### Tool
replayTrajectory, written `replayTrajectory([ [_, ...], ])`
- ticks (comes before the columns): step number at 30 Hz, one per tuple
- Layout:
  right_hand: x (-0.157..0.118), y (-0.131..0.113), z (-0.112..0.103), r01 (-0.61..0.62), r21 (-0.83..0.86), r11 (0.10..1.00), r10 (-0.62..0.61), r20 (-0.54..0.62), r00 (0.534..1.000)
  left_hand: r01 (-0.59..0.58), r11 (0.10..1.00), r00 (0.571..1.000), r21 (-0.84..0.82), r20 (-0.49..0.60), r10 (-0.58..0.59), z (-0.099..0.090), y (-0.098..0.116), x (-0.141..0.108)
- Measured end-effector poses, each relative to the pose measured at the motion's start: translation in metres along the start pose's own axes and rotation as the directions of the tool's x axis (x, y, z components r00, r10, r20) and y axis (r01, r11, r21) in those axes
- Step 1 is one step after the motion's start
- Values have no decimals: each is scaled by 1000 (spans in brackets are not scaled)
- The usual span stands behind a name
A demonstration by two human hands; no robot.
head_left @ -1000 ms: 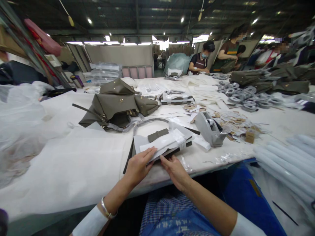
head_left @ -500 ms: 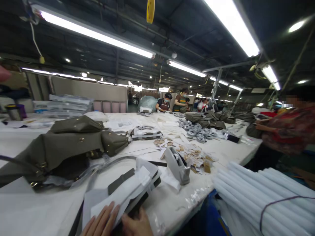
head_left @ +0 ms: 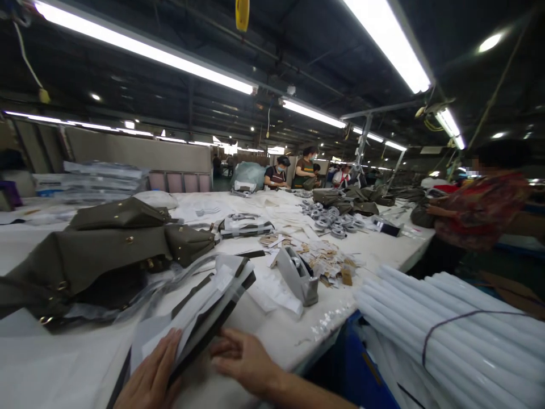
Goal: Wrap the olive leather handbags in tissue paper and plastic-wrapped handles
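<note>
A folded olive-grey bag piece (head_left: 213, 307) with white paper laid over it lies slanted on the table in front of me. My left hand (head_left: 153, 369) grips its near end, fingers stretched along the paper and thumb down at the side edge. Just right of the dark edge is my right hand (head_left: 242, 358), fingers loosely bent and apart, with nothing visible in it. Clear plastic (head_left: 166, 295) runs along the far left side of the piece. A grey tape dispenser (head_left: 296, 275) stands beyond my right hand, beside a crumpled white sheet (head_left: 275, 289).
Olive bags (head_left: 123, 238) are heaped on the left. Paper scraps (head_left: 327, 261) and grey rolls (head_left: 332, 216) lie farther back on the white table (head_left: 383, 244). Strapped white foam tubes (head_left: 451, 329) rise above a blue bin (head_left: 361, 358) at right. A co-worker (head_left: 481, 210) stands at the right edge.
My right hand has drawn away from the bag piece's side, and more of its forearm shows. The bag piece is tilted more, showing its dark edge. The view has shifted slightly right.
</note>
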State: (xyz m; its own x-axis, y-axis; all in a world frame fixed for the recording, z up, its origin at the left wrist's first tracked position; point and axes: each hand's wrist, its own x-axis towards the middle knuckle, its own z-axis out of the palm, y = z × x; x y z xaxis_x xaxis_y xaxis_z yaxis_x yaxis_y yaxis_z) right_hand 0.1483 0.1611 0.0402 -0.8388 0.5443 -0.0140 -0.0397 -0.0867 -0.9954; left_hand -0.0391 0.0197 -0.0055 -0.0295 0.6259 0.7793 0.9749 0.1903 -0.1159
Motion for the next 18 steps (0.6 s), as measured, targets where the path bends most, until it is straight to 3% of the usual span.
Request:
replayTrajectory([
  [1,-5,-5,-19,85,-215,973,-92,-21,996,27,1000,999,2,16,-27,-5,2,1],
  [3,-15,-14,-61,271,-575,772,-304,41,952,73,997,997,8,37,-74,-15,8,2],
  [4,-18,-18,-83,291,-689,664,-355,53,933,95,995,994,9,46,-96,-18,10,2],
  [7,-20,-24,-140,178,-888,425,-396,-6,918,131,991,988,5,82,-131,-23,16,2],
  [9,-15,-26,-164,108,-937,334,-377,-27,926,133,991,987,-6,96,-132,-24,18,3],
  [12,-4,-24,-176,103,-956,274,-316,11,949,142,990,987,-17,77,-140,-23,19,4],
  [15,13,-18,-172,189,-944,272,-274,112,955,136,990,990,-41,53,-134,-16,12,0],
  [18,30,-12,-164,228,-932,282,-273,150,950,29,994,999,-107,-30,-32,3,-5,-9],
])
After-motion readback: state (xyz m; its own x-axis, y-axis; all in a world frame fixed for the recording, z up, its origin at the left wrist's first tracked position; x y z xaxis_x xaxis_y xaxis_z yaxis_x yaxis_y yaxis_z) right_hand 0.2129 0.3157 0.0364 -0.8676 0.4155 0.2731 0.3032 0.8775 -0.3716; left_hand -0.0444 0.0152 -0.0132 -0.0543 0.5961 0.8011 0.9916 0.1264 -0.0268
